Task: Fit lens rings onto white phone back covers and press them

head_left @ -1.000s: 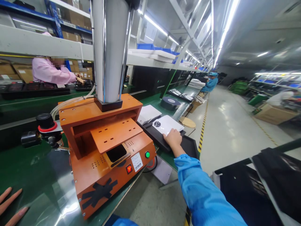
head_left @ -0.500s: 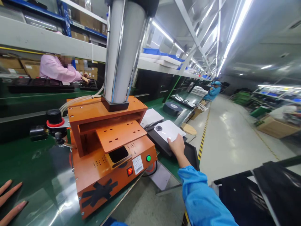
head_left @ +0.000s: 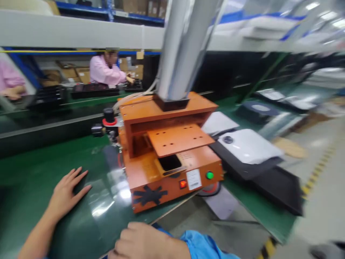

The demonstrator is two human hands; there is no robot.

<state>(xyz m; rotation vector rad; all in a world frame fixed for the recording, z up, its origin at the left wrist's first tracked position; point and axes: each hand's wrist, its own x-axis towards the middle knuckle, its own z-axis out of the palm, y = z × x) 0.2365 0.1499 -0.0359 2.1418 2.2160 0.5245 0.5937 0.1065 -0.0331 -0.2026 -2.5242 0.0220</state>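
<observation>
My left hand [head_left: 67, 190] lies on the green tabletop [head_left: 99, 219] with its fingers spread and nothing in it. My right hand [head_left: 145, 241] is low in the view at the table's front edge, its back towards me and its fingers curled. Whatever it may hold is hidden beneath it. Between and beyond the hands stands an orange press [head_left: 172, 162] with a grey cylinder [head_left: 178, 54] on top. Its flat orange plate [head_left: 180, 140] sits above a dark rectangular recess [head_left: 170, 163] at the front. A green button [head_left: 209, 175] and a red lit switch [head_left: 183, 184] are on the front face.
Right of the press, a white sheet [head_left: 250, 147] with a dark round spot lies over black trays [head_left: 277, 190]. A pressure regulator [head_left: 109, 117] juts from the press's left side. Across the bench, a person in pink [head_left: 106, 70] works by black trays. A walkway runs at right.
My right hand has left the white sheet and come back to the table's front edge, its fingers now curled. The view has turned right to left, showing more of my left hand.
</observation>
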